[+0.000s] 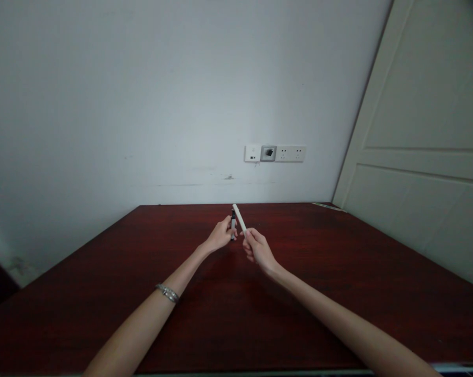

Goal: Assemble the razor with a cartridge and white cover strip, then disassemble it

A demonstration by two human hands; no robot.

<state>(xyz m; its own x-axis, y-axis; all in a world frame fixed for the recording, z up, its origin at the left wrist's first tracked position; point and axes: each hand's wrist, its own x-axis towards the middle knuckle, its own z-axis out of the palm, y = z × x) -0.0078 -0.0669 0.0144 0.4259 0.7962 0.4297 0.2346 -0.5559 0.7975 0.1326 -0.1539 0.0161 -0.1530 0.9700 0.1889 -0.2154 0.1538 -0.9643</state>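
Observation:
Over the middle of the table, my left hand (pixel 220 234) is closed around a grey marker (pixel 233 226) with dark ends. The marker stands nearly upright between thumb and fingers. Just to its right, my right hand (pixel 260 251) grips the lower end of a slim white stick (pixel 240 217), whose exact kind I cannot make out. The stick leans up and to the left, its tip close to the marker's top. Whether the two touch is not clear.
The dark red wooden table (pixel 142 262) reaches back to a pale wall (pixel 161 104). Sockets (pixel 290 153) sit low on that wall. A light panelled door (pixel 420 131) stands along the right side. A thin strip (pixel 329 207) lies at the table's back right corner.

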